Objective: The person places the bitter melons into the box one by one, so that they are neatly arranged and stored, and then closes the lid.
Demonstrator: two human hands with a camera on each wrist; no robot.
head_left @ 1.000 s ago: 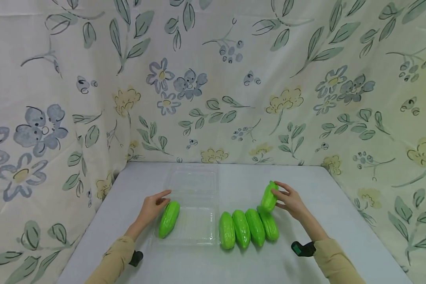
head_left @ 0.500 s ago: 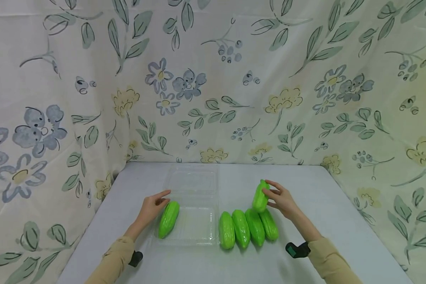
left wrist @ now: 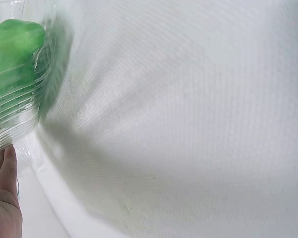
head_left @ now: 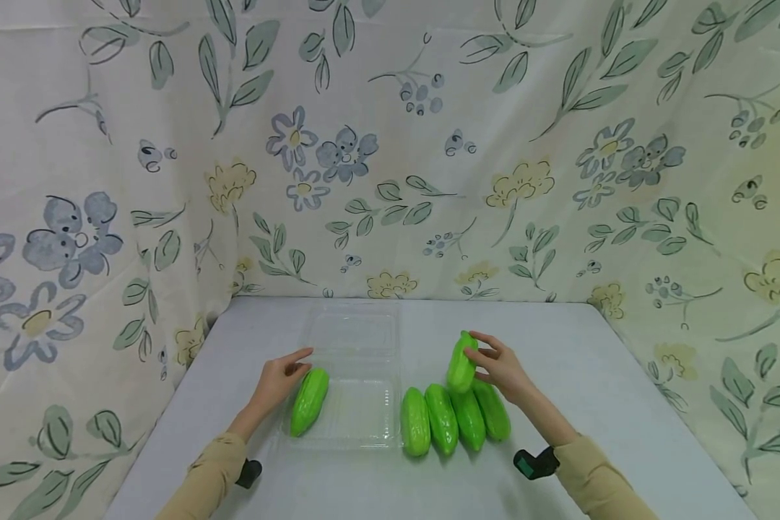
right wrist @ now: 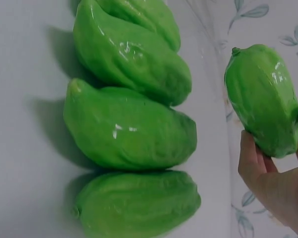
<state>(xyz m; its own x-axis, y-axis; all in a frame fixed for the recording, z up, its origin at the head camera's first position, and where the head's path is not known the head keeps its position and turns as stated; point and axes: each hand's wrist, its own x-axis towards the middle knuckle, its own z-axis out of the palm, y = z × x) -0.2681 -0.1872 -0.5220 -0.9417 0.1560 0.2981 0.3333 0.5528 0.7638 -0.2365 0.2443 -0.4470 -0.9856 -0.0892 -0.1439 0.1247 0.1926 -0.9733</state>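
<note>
My right hand point(head_left: 503, 370) holds a glossy green papaya point(head_left: 462, 362) between thumb and fingers, raised over the far ends of a row of similar papayas. That held papaya point(right wrist: 263, 99) has its stem end up in the right wrist view. Lying side by side on the table, the row includes one papaya point(head_left: 416, 422) closest to the clear plastic box point(head_left: 364, 415). Inside the box, along its left side, lies another papaya point(head_left: 310, 402). My left hand point(head_left: 279, 381) rests at the box's left edge; its straight fingers point(left wrist: 8, 171) touch the ribbed plastic wall in the left wrist view.
The box's clear lid point(head_left: 354, 332) is folded back, flat toward the far side of the white table point(head_left: 526, 491). A floral cloth point(head_left: 390, 144) hangs behind the table and along both sides.
My right hand has carried the papaya leftward over the row, from above the rightmost papaya to farther left. My left hand and the box have stayed in place.
</note>
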